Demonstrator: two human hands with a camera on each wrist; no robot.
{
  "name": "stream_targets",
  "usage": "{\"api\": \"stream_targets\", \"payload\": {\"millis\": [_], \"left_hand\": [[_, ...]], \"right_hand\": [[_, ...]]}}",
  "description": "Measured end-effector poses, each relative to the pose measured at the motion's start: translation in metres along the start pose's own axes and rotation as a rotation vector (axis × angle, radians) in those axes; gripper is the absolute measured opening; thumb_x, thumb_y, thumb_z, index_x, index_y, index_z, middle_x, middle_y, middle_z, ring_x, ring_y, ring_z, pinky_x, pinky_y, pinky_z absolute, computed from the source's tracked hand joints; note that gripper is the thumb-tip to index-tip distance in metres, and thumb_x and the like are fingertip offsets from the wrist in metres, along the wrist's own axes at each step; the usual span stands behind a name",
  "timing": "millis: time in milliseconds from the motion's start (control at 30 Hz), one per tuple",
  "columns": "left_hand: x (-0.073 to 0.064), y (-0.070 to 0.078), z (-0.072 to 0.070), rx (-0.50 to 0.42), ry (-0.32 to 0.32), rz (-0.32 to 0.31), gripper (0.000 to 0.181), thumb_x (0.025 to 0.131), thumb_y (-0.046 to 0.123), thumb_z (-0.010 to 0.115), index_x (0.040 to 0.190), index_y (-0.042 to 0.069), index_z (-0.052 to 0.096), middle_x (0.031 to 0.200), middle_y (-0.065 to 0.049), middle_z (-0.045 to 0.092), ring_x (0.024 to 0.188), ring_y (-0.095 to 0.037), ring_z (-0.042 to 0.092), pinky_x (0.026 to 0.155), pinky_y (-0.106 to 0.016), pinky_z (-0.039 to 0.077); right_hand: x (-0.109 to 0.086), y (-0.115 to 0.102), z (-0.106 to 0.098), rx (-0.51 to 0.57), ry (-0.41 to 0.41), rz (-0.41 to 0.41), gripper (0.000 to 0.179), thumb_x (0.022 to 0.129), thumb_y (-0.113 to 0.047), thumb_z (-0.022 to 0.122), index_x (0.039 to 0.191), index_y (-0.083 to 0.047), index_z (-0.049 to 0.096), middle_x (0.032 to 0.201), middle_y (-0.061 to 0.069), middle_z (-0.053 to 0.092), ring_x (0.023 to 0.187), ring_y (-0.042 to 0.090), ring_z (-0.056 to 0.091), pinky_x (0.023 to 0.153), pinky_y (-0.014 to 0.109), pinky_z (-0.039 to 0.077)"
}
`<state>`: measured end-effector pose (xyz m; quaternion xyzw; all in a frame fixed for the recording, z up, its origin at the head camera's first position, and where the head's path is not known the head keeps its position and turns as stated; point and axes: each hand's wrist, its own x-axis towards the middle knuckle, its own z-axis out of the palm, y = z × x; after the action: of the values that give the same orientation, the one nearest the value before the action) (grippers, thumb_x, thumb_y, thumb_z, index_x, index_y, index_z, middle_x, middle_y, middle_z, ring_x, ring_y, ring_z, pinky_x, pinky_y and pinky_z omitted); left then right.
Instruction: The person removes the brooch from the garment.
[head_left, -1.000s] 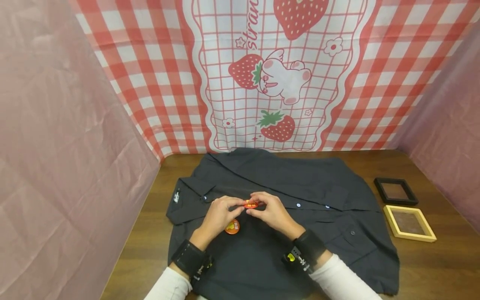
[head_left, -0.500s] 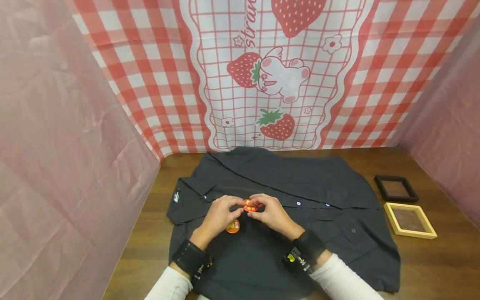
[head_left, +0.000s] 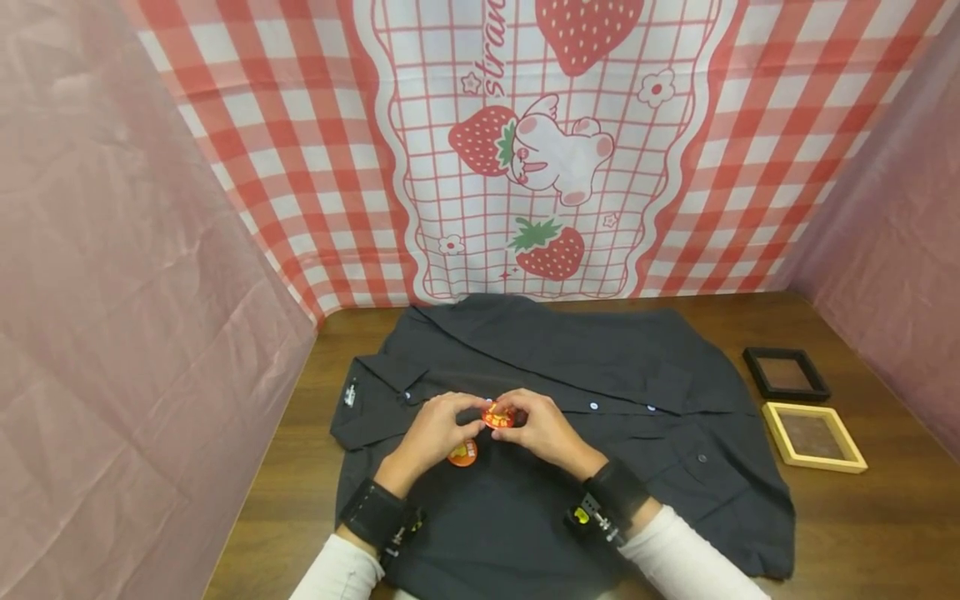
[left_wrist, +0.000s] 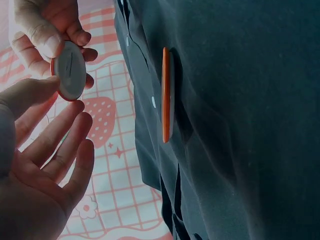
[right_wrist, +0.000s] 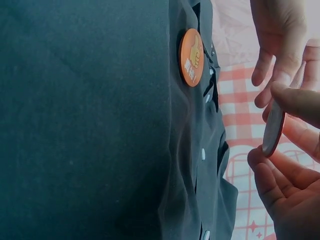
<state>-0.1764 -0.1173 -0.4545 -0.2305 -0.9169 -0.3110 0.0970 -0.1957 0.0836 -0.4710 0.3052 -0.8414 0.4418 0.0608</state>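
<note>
Both hands pinch a round red-orange pin badge point(head_left: 498, 416) between them, raised over a dark shirt point(head_left: 525, 517). My left hand point(head_left: 441, 432) has thumb and fingertips at its left edge; my right hand point(head_left: 542, 425) grips the right edge. The front, with yellow markings, tilts up toward the head camera. In the left wrist view the badge's silvery back point(left_wrist: 71, 72) shows a thin pin line. A second badge, orange point(right_wrist: 192, 57) with a yellow thumbs-up hand and white lettering, is on the shirt near my left hand, standing edge-on in the left wrist view.
The shirt lies spread over a brown wooden table point(head_left: 270, 500), its collar toward the left. At the right are a black square frame point(head_left: 817, 383) and a pale yellow frame point(head_left: 783, 437). A red-checked strawberry cloth point(head_left: 322, 167) hangs behind, with pink cloth at both sides.
The held badge has tilted, so more of its front faces up. Both hands keep hold of it in nearly the same place. The head view has shifted slightly; the orange badge stays on the shirt.
</note>
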Motion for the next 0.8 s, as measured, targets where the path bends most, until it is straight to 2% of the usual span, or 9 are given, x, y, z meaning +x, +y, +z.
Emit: {"api": "stream_targets", "payload": {"millis": [167,433,600,800], "left_hand": [[-0.0011,0.0004,0.0000,-0.024,-0.026,-0.025,0.044,0.082,0.016,0.077,0.124,0.012,0.066,0.109,-0.003,0.075,0.103,-0.024,0.068,0.092,-0.048,0.049],[-0.0017,-0.0014,-0.0006,-0.029,-0.029,-0.031,0.037,0.083,0.020,0.077,0.118,0.012,0.070,0.113,-0.001,0.073,0.103,-0.022,0.067,0.090,-0.044,0.051],[-0.0025,-0.0029,-0.0006,-0.032,-0.047,-0.023,0.036,0.084,0.020,0.076,0.119,0.013,0.069,0.115,-0.002,0.072,0.104,-0.022,0.067,0.088,-0.042,0.053],[-0.0016,-0.0017,-0.0014,-0.041,-0.074,-0.047,0.041,0.086,0.023,0.075,0.124,0.010,0.065,0.118,-0.005,0.071,0.108,-0.021,0.068,0.092,-0.045,0.052]], "right_hand": [[0.0004,0.0001,0.0000,-0.012,0.002,-0.005,0.029,0.073,-0.019,0.086,0.095,-0.007,0.073,0.093,0.006,0.071,0.070,0.009,0.057,0.063,0.019,0.048],[0.0004,-0.0015,-0.0014,0.007,-0.040,0.000,0.026,0.076,-0.015,0.083,0.099,-0.007,0.073,0.098,0.007,0.071,0.072,0.010,0.059,0.065,0.020,0.050],[-0.0005,0.0001,0.0001,-0.033,-0.013,-0.005,0.025,0.074,-0.015,0.085,0.094,-0.009,0.072,0.093,0.004,0.070,0.074,0.011,0.059,0.065,0.020,0.049],[-0.0019,0.0009,0.0000,-0.033,0.006,-0.011,0.027,0.073,-0.015,0.085,0.095,-0.008,0.072,0.094,0.004,0.070,0.074,0.011,0.059,0.065,0.020,0.050]]}}
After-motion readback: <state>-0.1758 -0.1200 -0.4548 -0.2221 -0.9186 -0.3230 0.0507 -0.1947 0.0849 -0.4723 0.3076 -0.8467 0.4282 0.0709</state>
